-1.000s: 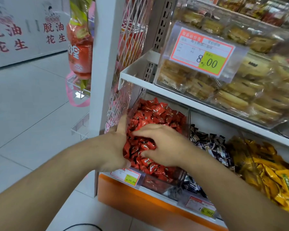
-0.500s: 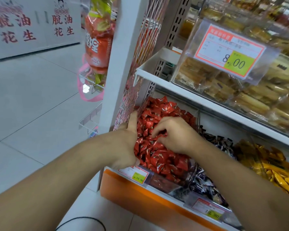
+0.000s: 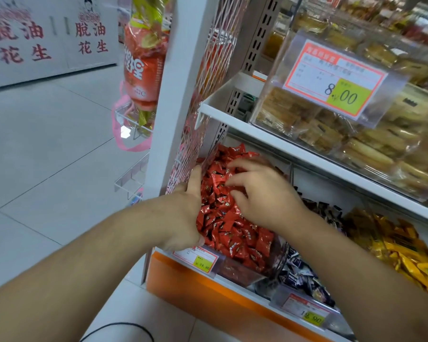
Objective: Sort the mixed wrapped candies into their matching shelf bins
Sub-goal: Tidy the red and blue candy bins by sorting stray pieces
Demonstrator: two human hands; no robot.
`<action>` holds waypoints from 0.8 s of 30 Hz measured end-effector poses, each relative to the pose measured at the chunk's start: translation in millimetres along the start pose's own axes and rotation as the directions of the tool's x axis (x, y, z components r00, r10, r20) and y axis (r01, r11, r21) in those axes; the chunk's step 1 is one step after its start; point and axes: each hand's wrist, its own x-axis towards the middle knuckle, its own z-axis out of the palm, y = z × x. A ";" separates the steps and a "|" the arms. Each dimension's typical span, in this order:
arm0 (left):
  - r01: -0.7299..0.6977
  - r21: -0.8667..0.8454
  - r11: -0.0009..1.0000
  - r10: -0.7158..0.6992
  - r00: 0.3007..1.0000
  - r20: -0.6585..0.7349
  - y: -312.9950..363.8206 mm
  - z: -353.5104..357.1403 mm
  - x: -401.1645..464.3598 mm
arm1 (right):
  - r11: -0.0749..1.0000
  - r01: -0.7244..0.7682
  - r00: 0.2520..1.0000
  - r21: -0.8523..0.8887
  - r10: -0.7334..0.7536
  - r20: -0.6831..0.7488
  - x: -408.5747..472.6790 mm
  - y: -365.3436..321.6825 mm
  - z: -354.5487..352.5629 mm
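At 6 o'clock of the white upper shelf (image 3: 257,134), your 2 hands work in the clear plastic bin (image 3: 242,276) heaped with red foil-wrapped candies (image 3: 232,218). Your left hand (image 3: 183,215) lies along the bin's 9 o'clock side, thumb raised straight against its wall, palm edge pressed to the heap; you cannot tell what the other fingers do, since they are buried. Your right hand (image 3: 264,196) rests on top of the heap with its fingers spread and bent, tips touching the wrappers, nothing plainly pinched. At 3 o'clock of the red bin sits a bin of dark and white wrapped candies (image 3: 304,277), and farther toward 3 o'clock a heap of yellow wrapped candies (image 3: 405,253). A price tag reading 24.90 (image 3: 196,259) hangs on the red bin's front. On the upper shelf, a clear box of golden pastries (image 3: 356,141) carries a tag reading 8.00 (image 3: 336,80).
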 end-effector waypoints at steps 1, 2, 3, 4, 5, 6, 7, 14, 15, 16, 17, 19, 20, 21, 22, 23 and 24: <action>-0.003 0.006 1.000 0.003 1.000 -0.006 -0.6 0.5 0.5 | 0.997 0.055 0.998 0.053 -0.054 -0.013 -2.0 -7.1 4.2; -0.006 0.014 1.000 0.006 1.000 -0.013 -1.0 0.8 1.0 | 0.989 0.059 0.998 0.133 -0.064 0.027 -3.7 -13.6 9.0; -0.007 0.020 1.000 0.008 1.000 -0.017 -1.4 1.1 1.4 | 0.979 0.012 0.994 0.204 -0.034 0.107 -4.4 -17.2 15.6; -0.008 0.022 1.000 0.008 1.000 -0.019 -1.8 1.2 1.3 | 0.971 -0.046 0.984 0.236 0.004 0.178 -4.7 -16.9 23.7; -0.008 0.018 1.000 0.008 1.000 -0.018 -1.8 1.1 1.2 | 0.967 -0.100 0.975 0.233 0.049 0.215 -3.8 -14.1 31.1; -0.010 0.014 1.000 0.010 1.000 -0.016 -1.9 1.0 1.2 | 0.967 -0.141 0.971 0.213 0.093 0.221 -2.6 -9.3 36.4; -0.015 0.009 1.000 0.015 1.000 -0.015 -2.3 1.1 1.3 | 0.964 -0.180 0.967 0.195 0.137 0.216 -0.8 -4.2 39.3; -0.022 -0.011 1.000 0.022 1.000 -0.014 -2.6 1.0 1.6 | 0.952 -0.255 0.947 0.170 0.210 0.243 10.2 5.5 36.1; -0.020 -0.011 1.000 0.020 1.000 -0.013 -2.4 1.0 1.7 | 0.947 -0.262 0.943 0.185 0.211 0.256 10.6 4.6 35.4; -0.018 -0.010 1.000 0.018 1.000 -0.014 -2.5 1.1 1.8 | 0.943 -0.266 0.940 0.201 0.207 0.272 10.6 3.4 35.0; -0.016 -0.011 1.000 0.016 1.000 -0.012 -2.7 1.6 2.2 | 0.939 -0.268 0.937 0.214 0.202 0.285 10.6 1.9 35.3; -0.013 -0.016 1.000 0.013 1.000 -0.010 -2.5 1.9 2.9 | 0.932 -0.276 0.937 0.234 0.207 0.281 10.8 -1.0 38.1; -0.014 -0.020 1.000 0.013 1.000 -0.011 -2.2 1.9 3.1 | 0.930 -0.283 0.938 0.235 0.218 0.268 10.9 -2.7 39.7; -0.014 -0.023 1.000 0.014 1.000 -0.013 -2.2 2.0 3.3 | 0.929 -0.294 0.937 0.226 0.234 0.258 11.4 -4.5 40.6; -0.014 -0.024 1.000 0.014 1.000 -0.016 -2.0 2.0 3.3 | 0.928 -0.305 0.934 0.211 0.250 0.254 11.8 -6.5 40.4; -0.015 -0.024 1.000 0.014 1.000 -0.019 -2.5 2.2 3.3 | 0.929 -0.315 0.930 0.193 0.262 0.256 12.0 -8.6 39.4; -0.017 -0.023 1.000 0.016 1.000 -0.021 -2.7 2.4 3.1 | 0.931 -0.319 0.928 0.175 0.269 0.258 11.9 -10.6 37.9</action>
